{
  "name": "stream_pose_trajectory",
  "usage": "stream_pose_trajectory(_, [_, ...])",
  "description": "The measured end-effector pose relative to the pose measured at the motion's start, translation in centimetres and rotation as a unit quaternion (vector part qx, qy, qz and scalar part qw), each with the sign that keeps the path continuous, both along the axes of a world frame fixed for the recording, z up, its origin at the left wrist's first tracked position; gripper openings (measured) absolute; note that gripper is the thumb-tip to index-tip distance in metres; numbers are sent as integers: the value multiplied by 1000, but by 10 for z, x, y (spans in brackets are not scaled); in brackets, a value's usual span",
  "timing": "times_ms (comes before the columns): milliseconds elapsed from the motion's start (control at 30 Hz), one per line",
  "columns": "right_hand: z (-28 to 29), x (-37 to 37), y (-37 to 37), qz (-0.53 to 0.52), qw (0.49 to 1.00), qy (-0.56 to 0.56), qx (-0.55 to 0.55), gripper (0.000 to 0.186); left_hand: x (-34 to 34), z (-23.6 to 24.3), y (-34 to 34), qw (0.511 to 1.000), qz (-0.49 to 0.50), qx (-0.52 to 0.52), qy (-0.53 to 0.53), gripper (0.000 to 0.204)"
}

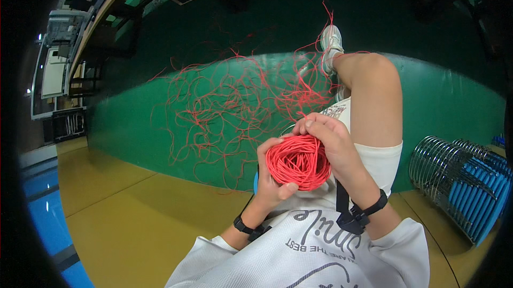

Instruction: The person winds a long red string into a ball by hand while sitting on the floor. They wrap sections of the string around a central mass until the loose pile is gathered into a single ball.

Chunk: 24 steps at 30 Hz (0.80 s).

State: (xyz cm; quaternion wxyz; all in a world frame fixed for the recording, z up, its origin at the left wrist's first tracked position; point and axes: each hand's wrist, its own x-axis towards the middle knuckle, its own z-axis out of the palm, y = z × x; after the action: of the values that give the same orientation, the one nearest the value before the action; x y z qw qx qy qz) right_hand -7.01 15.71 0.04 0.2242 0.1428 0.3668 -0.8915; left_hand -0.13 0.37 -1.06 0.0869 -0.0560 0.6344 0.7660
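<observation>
A round coil of thin red cord (298,160) sits in front of my chest. My left hand (271,181) cups it from the left and below, thumb across its lower edge. My right hand (332,143) curls over its top right, fingertips pinching a strand at the upper rim. From the coil a loose tangle of the same red cord (235,101) spreads out over the green floor (133,122) ahead. My bare leg (374,95) stretches forward to the right, ending in a white shoe (331,44).
A wire rack holding blue plates or boards (465,181) stands at the right. The floor turns yellow (133,213) near me and blue (48,208) at far left. Dark furniture and a white machine (59,47) line the upper left.
</observation>
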Motion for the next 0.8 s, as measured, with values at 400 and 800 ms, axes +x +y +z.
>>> stream_pose_trajectory(400, [3, 1, 1, 47, 999, -4, -8, 16, 4, -2, -9, 998, -45, 44, 28, 94])
stream_pose_trajectory(800, [-14, 33, 21, 220, 967, -119, -49, 42, -3, -2, -25, 949, -196, -89, 231, 90])
